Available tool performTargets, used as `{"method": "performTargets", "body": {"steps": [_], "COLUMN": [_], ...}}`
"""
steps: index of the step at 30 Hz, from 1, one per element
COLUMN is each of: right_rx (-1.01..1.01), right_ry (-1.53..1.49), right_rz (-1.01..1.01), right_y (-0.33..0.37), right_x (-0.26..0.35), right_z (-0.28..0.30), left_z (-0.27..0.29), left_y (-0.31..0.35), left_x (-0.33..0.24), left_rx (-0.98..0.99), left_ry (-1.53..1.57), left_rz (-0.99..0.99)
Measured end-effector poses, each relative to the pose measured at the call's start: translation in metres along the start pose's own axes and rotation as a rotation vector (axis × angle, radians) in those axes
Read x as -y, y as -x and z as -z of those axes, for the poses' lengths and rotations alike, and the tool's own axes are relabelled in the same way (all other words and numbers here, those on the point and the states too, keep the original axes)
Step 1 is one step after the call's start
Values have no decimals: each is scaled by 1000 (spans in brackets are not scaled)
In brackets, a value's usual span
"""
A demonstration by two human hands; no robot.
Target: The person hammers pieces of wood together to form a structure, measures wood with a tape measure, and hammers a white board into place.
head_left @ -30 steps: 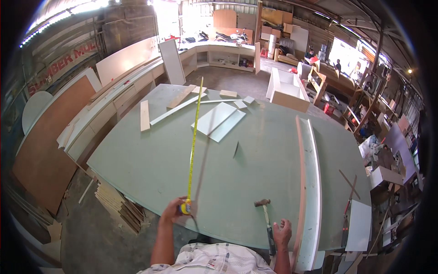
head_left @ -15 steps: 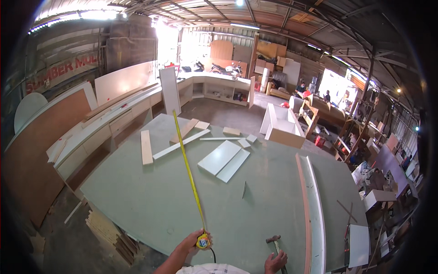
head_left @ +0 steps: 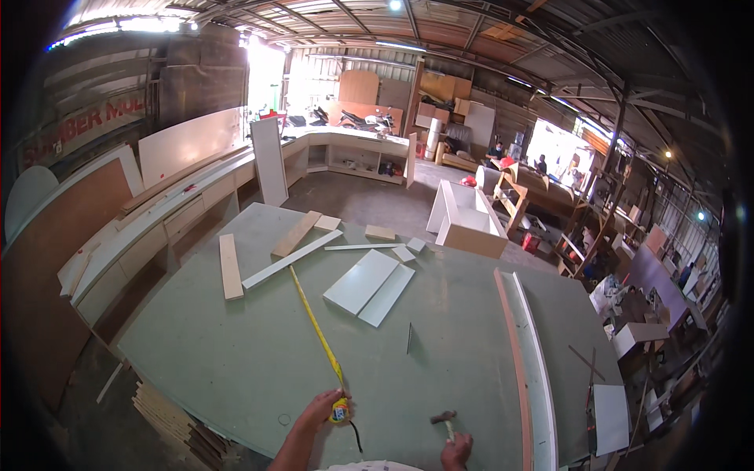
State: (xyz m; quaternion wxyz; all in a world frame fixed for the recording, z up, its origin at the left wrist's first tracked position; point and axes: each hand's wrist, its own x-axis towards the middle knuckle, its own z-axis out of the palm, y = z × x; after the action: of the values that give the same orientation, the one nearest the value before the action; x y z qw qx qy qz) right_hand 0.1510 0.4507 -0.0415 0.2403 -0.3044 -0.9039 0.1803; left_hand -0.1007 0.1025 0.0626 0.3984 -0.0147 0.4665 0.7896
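My left hand (head_left: 320, 408) is closed around a yellow tape measure (head_left: 339, 411) near the table's front edge. From its case the yellow blade (head_left: 314, 323) runs away from me across the green tabletop (head_left: 236, 345), its far end close to a white strip (head_left: 292, 259). A dark strap hangs from the case. To the right, my right hand (head_left: 456, 451) grips a hammer (head_left: 444, 418) by its handle, head pointing away. White panels (head_left: 363, 282) lie beyond, right of the blade.
Wooden offcuts (head_left: 231, 267) lie at the table's far left. A thin dark piece (head_left: 409, 338) stands mid-table. Along the right side runs a long white-edged channel (head_left: 530, 369). An open white cabinet box (head_left: 470, 220) stands past the far edge, and counters (head_left: 188, 204) line the left.
The tape blade has drawn in: its far end has moved from the upright white panel back onto the table. My right hand and the hammer have moved left. The whole view has shifted slightly.
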Motion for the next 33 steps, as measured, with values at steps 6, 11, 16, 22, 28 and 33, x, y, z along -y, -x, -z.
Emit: {"method": "performTargets", "body": {"steps": [6, 11, 16, 22, 28, 33], "right_rx": [389, 718, 1007, 1098, 1046, 1045], "right_ry": [-251, -345, -986, -977, -1054, -1281], "right_rz": [384, 421, -239, -390, -272, -376], "right_y": [13, -4, -43, -62, -86, -128], "right_x": [108, 154, 152, 195, 206, 211], "right_z": [-17, -14, -20, -4, -43, -17], "left_z": [-4, -30, -41, -53, -89, -93], "left_y": [6, 17, 20, 28, 62, 72], "left_x": [-54, -56, 20, 91, 72, 45], "left_rx": [-182, -305, -179, -113, -179, -302], "left_ry": [-355, -769, -772, -737, -1109, -1224], "left_rz": [-120, 53, 173, 181, 210, 32]}}
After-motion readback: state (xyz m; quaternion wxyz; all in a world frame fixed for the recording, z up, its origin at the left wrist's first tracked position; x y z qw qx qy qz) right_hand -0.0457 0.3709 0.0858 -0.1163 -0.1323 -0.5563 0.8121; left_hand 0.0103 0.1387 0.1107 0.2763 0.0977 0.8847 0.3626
